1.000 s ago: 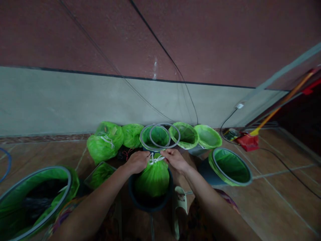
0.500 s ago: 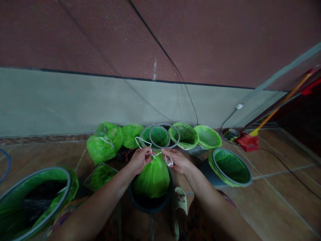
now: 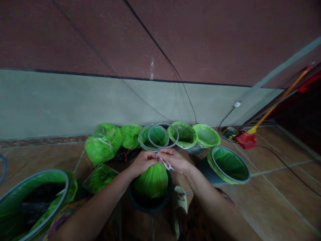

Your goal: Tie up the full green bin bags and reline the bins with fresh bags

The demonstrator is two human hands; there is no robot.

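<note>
The white drawstring (image 3: 168, 164) has just been drawn in: the loop that was spread above the left hand (image 3: 142, 163) is no longer seen, and the hands, slightly apart a moment ago, are now brought together at the neck of the green bag (image 3: 151, 182). The left fingers are pinched together on the drawstring at the neck; the right hand (image 3: 177, 160) is closed on it too, with a white length left hanging beside its fingers. The neck thus appears to be held gathered, though whether a knot has been formed cannot be told, as it is hidden by the fingertips.

The bag is seated upright in the dark bucket (image 3: 150, 210), its top bunched above the far rim. The bucket is set on the tiled floor (image 3: 276, 201). Along the floor's wall-side edge, a full green bag (image 3: 102, 149) is seen to the left and a grey ring (image 3: 178, 135) near the middle; nearer the floor's right side, a lined bin (image 3: 230, 165) is tilted.
</note>
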